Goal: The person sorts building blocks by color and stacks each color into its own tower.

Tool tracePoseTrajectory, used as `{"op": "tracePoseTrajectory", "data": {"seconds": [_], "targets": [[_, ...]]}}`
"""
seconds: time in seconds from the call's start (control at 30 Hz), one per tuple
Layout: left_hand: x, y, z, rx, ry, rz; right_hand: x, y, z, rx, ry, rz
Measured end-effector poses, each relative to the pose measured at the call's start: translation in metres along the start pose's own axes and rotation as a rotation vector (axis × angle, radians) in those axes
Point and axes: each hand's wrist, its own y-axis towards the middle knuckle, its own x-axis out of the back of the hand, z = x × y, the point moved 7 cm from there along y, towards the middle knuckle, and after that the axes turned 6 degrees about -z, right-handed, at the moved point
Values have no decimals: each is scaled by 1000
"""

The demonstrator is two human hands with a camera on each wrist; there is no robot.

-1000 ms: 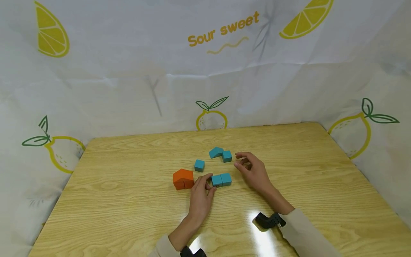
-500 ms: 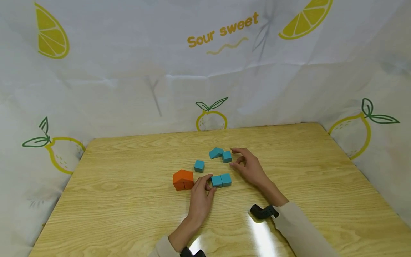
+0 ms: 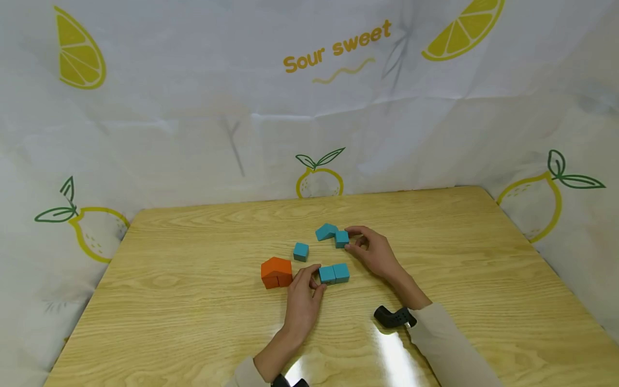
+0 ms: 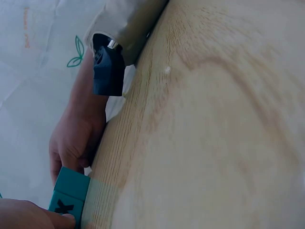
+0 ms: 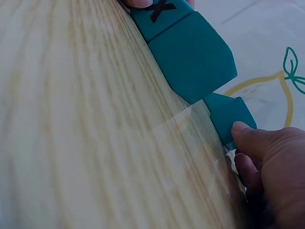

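Two blue cubes stand side by side near the middle of the table. My left hand [image 3: 302,303] pinches the left cube [image 3: 326,275], thumb at its front and a finger behind. A black X marks that cube's front in the left wrist view, where the left thumb [image 4: 62,220] covers part of it. The right cube [image 3: 341,272] sits flush against it. Farther back, my right hand [image 3: 379,255] grips another blue cube [image 3: 341,239] from its right side; the right thumb [image 5: 242,128] lies on that cube in the right wrist view. A blue roof-shaped block [image 3: 326,231] stands just left of it.
A lone blue cube [image 3: 301,251] stands behind my left hand. Left of that hand is an orange house shape [image 3: 276,271] made of blocks, close to the fingers. A white lemon-print cloth [image 3: 193,156] hangs along the wooden table's [image 3: 159,301] far edge.
My right hand has moved left and its thumb and finger have come onto the back blue cube, which has shifted slightly toward me. The left hand has stayed in place.
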Motion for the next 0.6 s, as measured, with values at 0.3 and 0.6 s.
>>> {"op": "tracePoseTrajectory", "data": {"seconds": [0.3,0.6], "targets": [[-1,-1,-1,-3,6,-1,0,-2,-2,4,-12,-21],[-1,0,0,-11,3,-2,1,-3,-2,11,-7,-31]]}}
